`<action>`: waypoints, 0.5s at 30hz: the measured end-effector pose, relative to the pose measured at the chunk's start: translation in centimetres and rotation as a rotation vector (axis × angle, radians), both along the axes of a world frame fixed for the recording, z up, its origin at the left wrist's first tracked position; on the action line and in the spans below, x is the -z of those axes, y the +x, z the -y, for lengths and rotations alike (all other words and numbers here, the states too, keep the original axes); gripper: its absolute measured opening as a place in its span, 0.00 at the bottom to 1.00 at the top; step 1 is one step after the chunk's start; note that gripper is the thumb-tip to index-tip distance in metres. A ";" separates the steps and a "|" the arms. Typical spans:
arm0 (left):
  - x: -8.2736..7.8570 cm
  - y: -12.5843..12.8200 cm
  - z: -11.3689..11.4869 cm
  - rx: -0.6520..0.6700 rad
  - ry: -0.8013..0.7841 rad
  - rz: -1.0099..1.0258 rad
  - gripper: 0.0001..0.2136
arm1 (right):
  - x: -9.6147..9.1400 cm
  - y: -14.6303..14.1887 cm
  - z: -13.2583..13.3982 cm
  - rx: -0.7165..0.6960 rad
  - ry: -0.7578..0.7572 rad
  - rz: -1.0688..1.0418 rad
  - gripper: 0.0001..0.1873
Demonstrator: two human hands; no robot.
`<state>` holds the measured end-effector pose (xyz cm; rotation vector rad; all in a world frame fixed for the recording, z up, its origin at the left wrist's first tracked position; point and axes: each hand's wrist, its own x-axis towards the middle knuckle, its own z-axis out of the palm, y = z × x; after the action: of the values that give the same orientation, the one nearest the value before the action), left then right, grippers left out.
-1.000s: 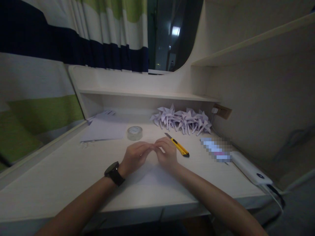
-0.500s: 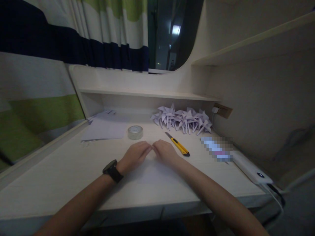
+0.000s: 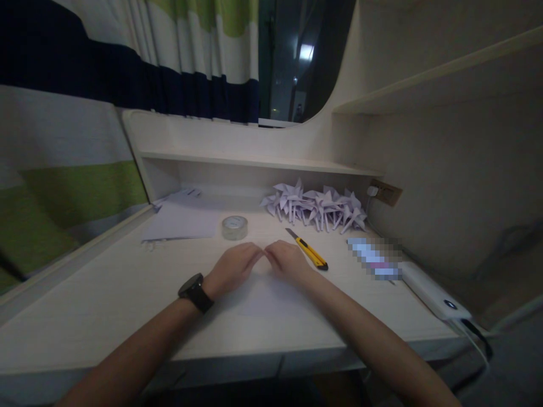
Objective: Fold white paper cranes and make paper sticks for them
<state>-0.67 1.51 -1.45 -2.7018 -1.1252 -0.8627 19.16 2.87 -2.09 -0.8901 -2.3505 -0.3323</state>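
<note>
A pale sheet of paper lies flat on the desk, faint against the white surface. At its far edge my left hand, with a black watch on the wrist, has its fingers bent down and pressed together on the paper. My right hand mirrors it, also closed on the paper, and the fingertips of both hands meet. The backs of the hands hide the pinched edge. Just right of my right hand lies a yellow utility knife with its blade out. Behind my left hand sits a roll of clear tape.
Several folded paper pinwheels are heaped at the back right. A stack of white paper lies back left. On the right are a blurred-out phone and a white power bank with cables. A low shelf spans the back.
The view has shifted very slightly. Both hands stay together in nearly the same place on the paper.
</note>
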 end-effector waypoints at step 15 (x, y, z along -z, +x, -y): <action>0.0 -0.5 0.0 0.025 0.107 -0.283 0.08 | -0.7 0.1 0.5 -0.073 -0.175 0.241 0.08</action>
<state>-1.12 1.55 -1.47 -2.6473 -0.9582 -0.5048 19.22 2.39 -1.39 -0.8835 -2.6602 -0.2167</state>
